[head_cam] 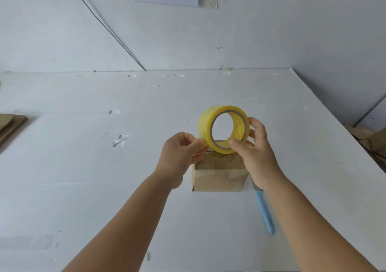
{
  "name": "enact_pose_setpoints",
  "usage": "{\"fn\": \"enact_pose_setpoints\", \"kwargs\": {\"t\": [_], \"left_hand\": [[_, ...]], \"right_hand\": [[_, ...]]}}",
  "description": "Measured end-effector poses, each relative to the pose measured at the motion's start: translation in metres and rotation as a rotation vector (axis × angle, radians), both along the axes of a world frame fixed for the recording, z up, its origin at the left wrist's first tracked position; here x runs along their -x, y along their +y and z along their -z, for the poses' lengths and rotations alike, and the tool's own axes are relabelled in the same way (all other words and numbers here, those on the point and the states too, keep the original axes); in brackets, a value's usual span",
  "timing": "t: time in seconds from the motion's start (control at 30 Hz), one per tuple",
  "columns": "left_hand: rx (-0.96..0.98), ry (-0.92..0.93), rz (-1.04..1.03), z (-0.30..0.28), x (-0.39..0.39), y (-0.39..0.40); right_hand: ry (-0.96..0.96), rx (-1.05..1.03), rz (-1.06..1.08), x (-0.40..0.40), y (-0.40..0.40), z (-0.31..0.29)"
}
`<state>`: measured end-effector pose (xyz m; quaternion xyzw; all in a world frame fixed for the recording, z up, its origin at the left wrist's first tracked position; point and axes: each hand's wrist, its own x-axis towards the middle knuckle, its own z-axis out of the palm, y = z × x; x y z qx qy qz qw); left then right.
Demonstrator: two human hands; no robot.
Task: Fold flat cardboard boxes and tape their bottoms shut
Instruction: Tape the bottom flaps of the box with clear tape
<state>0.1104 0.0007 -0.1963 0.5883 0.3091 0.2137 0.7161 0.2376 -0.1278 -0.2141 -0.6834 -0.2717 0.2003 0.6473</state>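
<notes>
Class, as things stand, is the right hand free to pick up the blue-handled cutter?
Probably not yet: the right hand holds the tape roll, though the cutter lies uncovered on the table beneath its wrist.

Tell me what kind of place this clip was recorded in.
Probably a small packing workspace: a white table against a plain wall, a cardboard box being taped with a yellow tape roll, and flat cardboard stacked at the left edge.

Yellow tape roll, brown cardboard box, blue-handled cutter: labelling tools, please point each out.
Yellow tape roll point(203, 129), head view, outer left band.
Brown cardboard box point(219, 177), head view, near side face.
Blue-handled cutter point(266, 213), head view, mid handle.
</notes>
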Motion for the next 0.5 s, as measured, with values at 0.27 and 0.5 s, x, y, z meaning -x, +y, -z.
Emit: {"fn": "enact_pose_setpoints", "kwargs": {"t": [0.27,0.5], "left_hand": [[0.286,-0.053,0.036,-0.006,0.002,0.01],[0.336,-0.038,-0.089,-0.006,-0.003,0.007]], "right_hand": [[0.092,-0.114,0.038,-0.006,0.008,0.008],[0.031,-0.088,0.055,0.0,0.014,0.014]]}}
